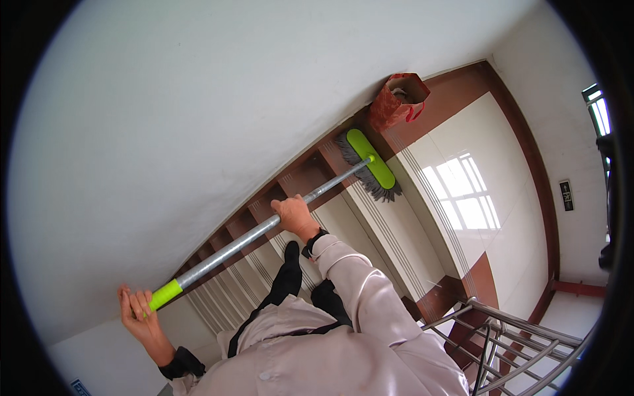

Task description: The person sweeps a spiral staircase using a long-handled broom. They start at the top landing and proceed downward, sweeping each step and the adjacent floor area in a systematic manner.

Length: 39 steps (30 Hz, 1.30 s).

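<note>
A dust mop with a bright green head (370, 159) and a grey fringe (381, 190) rests on a stair tread just below the landing. Its silver metal pole (233, 247) slants down to the lower left and ends in a green grip (165, 295). My left hand (136, 311) holds this grip at the pole's end, fingers curled and slightly blurred. Farther up, my right hand (296, 215) is wrapped around the pole about midway. Near the mop head, a red paper bag (396, 106) stands against the wall, with something light inside that I cannot make out.
Tiled stairs (396, 232) with brown borders and grooved edges run under my feet. White wall (198, 114) lines one side, a metal railing (525, 336) the other. Above lies a glossy landing (515, 198) reflecting a window. My shoe (292, 251) is on a lower step.
</note>
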Tool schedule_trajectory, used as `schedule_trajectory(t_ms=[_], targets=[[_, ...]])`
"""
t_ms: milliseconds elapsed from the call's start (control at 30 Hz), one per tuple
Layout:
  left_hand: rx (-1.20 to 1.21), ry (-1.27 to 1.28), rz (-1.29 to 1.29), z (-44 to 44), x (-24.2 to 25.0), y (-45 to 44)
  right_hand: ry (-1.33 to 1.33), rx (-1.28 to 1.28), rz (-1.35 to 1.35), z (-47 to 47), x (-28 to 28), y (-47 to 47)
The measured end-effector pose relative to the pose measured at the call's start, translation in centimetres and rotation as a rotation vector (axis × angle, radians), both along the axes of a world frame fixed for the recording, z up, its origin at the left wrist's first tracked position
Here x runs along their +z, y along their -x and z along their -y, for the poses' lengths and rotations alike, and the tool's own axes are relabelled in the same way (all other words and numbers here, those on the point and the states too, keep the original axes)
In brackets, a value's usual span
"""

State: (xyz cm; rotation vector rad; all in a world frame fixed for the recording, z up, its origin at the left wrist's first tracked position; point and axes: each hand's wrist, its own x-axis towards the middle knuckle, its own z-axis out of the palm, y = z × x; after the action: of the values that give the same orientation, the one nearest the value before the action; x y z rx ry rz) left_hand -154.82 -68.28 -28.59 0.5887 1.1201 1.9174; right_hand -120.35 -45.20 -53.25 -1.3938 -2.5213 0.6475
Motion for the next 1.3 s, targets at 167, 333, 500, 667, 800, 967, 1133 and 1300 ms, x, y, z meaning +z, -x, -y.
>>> schedule_trajectory(t_ms=[167, 333, 500, 667, 800, 967, 1133, 1300], targets=[[-0.002, -0.029, -0.120, 7.6, 1.7, 4.2, 0.067, 0.218, -0.028, 4.7, 1.2, 4.4], [0.336, -0.061, -0.187, 10.9, 7.7, 8.8, 0.123, 0.358, -0.181, 8.4, 5.9, 9.1], [0.375, -0.032, -0.110, 9.0, 5.8, 9.9, 0.091, 0.233, -0.178, 7.5, 7.0, 6.3], [0.024, 0.045, 0.013, 2.3, -0.9, 1.5, 0.030, 0.045, 0.032, 2.6, 2.7, 0.1], [-0.086, 0.030, 0.056, 1.9, -0.4, 1.9, 0.016, 0.029, 0.027, 2.4, 1.0, 0.1], [0.296, 0.102, 0.013, 5.7, 6.4, 4.9, 0.108, 0.105, -0.066, 6.3, 3.5, 6.4], [0.304, 0.045, -0.066, 4.2, 7.4, 6.2, 0.029, -0.005, -0.189, 9.2, 3.8, 5.4], [0.019, 0.047, -0.286, -2.1, 6.6, 1.5, 0.062, -0.251, -0.307, 13.6, 2.9, -1.5]])
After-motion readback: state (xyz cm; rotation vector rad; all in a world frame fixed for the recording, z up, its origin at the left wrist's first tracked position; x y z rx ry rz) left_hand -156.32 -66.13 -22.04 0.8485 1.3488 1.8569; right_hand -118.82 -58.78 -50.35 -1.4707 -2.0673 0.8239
